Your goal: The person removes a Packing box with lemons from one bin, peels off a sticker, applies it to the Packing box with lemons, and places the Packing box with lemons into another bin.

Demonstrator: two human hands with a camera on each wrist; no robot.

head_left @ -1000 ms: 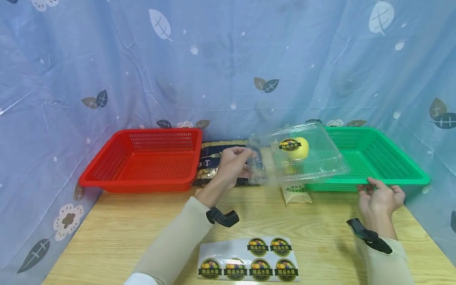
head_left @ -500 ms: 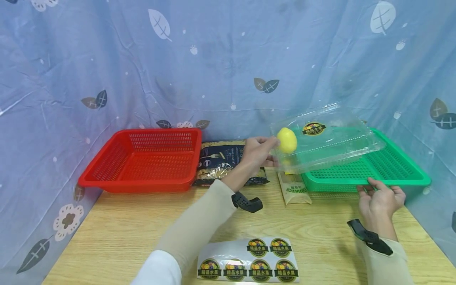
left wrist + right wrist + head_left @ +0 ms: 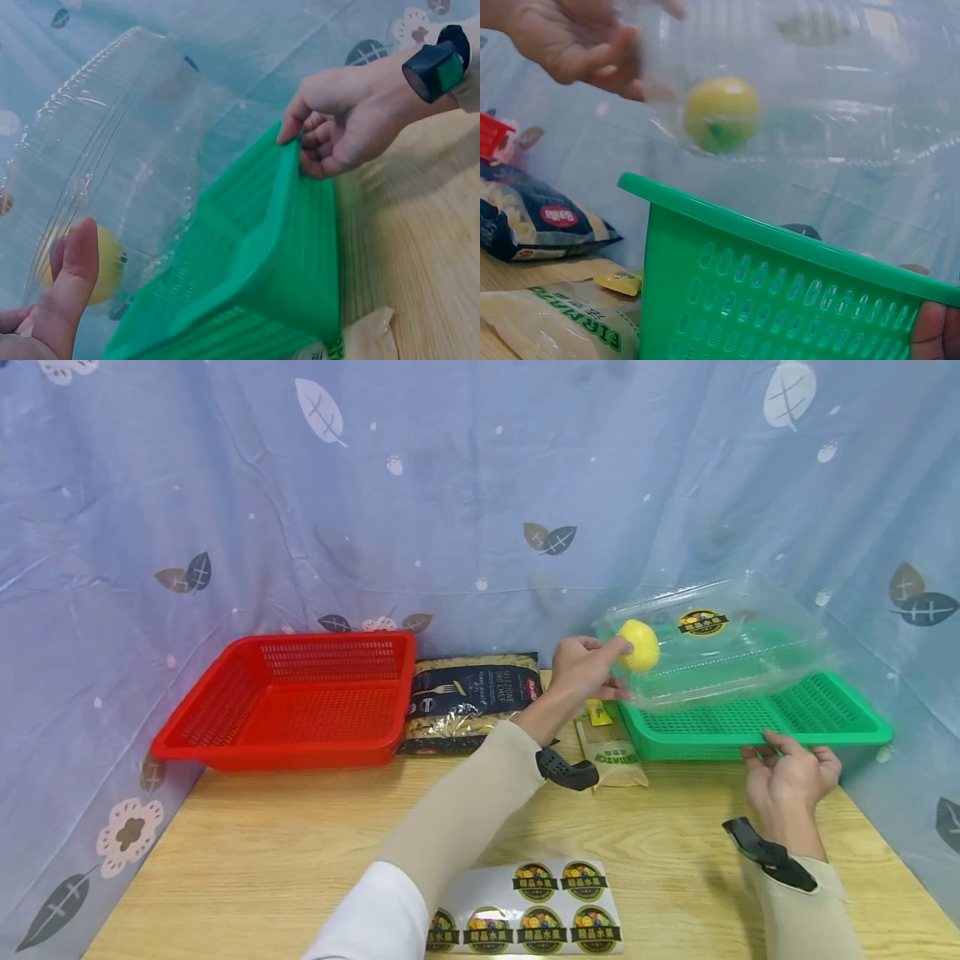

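Observation:
My left hand [image 3: 588, 668] pinches the left end of a clear plastic fruit box [image 3: 750, 647], which is tilted above the green basket. Inside the box, a yellow lemon-like fruit [image 3: 640, 646] lies at the end near my fingers. A dark round fruit sticker [image 3: 702, 622] is stuck on the box. My right hand [image 3: 791, 772] grips the front rim of the green basket [image 3: 697, 746]. The right wrist view shows the box [image 3: 817, 135] over the basket's rim [image 3: 780, 238], with only a bit of the right fingers in the corner.
A red basket [image 3: 300, 753] stands at the left. Between the baskets lie a dark pasta bag [image 3: 472, 697] and a pale paper packet [image 3: 611, 760] with a small yellow sachet [image 3: 598, 712]. A sticker sheet [image 3: 551, 902] lies at the table's front.
My left hand has carried the fruit box to the right, over the green basket. The fruit has slid to the box's left end. My right hand stays on the basket rim.

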